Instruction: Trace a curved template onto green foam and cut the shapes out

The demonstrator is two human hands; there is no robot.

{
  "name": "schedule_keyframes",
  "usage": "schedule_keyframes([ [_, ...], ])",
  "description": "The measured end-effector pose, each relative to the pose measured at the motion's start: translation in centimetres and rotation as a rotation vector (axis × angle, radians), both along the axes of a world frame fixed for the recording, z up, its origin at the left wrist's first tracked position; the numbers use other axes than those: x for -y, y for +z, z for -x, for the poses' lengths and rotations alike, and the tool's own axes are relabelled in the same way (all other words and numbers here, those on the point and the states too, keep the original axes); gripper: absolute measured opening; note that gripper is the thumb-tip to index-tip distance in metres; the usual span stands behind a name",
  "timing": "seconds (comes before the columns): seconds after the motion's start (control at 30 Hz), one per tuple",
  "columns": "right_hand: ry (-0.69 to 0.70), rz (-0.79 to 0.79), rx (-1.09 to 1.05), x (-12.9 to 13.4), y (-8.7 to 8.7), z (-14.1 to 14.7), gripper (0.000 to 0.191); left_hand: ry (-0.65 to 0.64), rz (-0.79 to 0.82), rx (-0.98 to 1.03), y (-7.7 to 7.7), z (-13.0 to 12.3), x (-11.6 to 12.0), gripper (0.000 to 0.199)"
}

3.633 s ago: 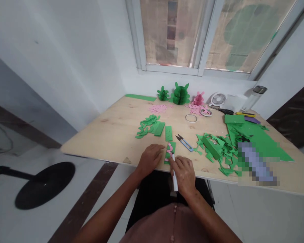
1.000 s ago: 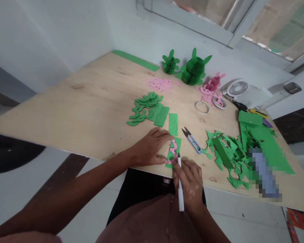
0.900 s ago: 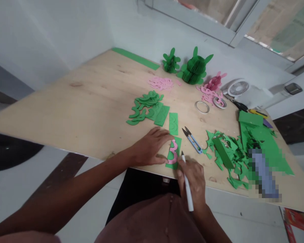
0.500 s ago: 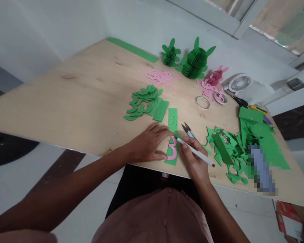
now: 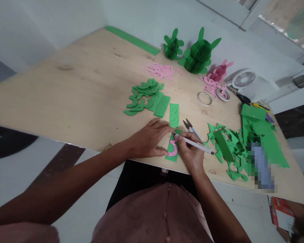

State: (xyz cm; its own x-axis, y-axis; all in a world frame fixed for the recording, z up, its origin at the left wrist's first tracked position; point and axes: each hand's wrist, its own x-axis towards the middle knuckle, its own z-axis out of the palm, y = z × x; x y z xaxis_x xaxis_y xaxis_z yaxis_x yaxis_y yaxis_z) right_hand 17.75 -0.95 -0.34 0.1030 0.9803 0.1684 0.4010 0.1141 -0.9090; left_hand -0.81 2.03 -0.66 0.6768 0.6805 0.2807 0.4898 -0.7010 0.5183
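Head view: left hand (image 5: 148, 138) isn't clenched on anything; fingers spread, index at the top end of the pink wavy template (image 5: 173, 152), thumb at the lower end. Template lies on a green strip (image 5: 171, 159) at the near edge of the bench (image 5: 91, 87). Right-hand (image 5: 194, 155) grip is closed on a white pen (image 5: 197, 145), near end by the template's upper part, far end slanting out to the right. Can't tell if the point touches the strip.

Doing it well, my read: press both template ends so the thin shape can't creep. Run the point tight to the edge, light pressure, slow in the notch. Pen sits low; steeper would hug the outline better. Fingertips clear of the line. Watch the snips (image 5: 188, 125) just beyond the right hand. Marked strip (image 5: 174, 115) lies just past the one in work.
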Motion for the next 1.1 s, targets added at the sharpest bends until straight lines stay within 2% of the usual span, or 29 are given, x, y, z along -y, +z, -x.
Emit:
schedule_keyframes([
  [0.43, 0.012, -0.042, 0.069, -0.14, -0.35, 0.07, 0.008, -0.013, -0.009, 0.009, -0.13, 0.01, -0.04, 0.063],
  [1.1, 0.027, -0.059, 0.119, 0.06, 0.34, 0.36, 0.006, -0.005, -0.007, -0.001, -0.14, 0.01, -0.08, 0.063],
])
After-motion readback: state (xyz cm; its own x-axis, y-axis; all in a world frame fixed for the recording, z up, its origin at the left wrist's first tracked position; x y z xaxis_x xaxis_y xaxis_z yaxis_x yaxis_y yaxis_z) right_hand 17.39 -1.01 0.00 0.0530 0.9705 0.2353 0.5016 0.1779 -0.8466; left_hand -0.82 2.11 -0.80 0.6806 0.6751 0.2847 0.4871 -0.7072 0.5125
